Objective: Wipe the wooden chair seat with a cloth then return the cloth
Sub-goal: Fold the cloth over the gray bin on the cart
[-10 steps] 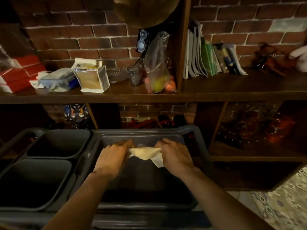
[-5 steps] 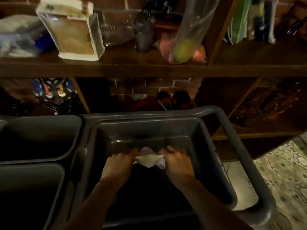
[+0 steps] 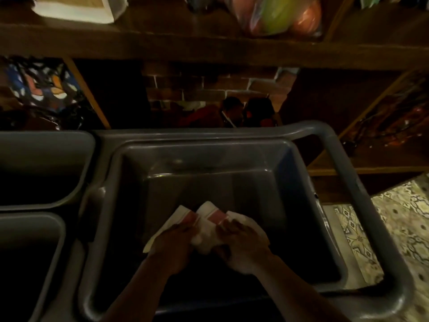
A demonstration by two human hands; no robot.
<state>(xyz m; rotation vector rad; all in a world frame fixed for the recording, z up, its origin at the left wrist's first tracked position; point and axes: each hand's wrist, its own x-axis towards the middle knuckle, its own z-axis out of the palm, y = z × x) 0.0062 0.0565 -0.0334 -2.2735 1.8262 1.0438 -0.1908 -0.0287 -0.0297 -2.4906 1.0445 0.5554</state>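
Note:
A white cloth (image 3: 204, 231) with red stripes lies low inside a large grey bin (image 3: 287, 163) on a cart. My left hand (image 3: 173, 245) grips the cloth's left part and my right hand (image 3: 241, 245) grips its right part, both reaching down into the bin. The cloth is bunched between the two hands. No wooden chair shows in this view.
Two smaller grey bins (image 3: 46, 159) sit to the left on the same cart, whose grey handle (image 3: 362, 205) curves round the right side. A dark wooden shelf (image 3: 209, 49) with a bag of fruit (image 3: 278, 15) hangs close overhead. Patterned floor (image 3: 399, 228) lies right.
My head has tipped down and closer to the bin. Both hands have sunk deeper into it with the cloth, which now shows its red stripes.

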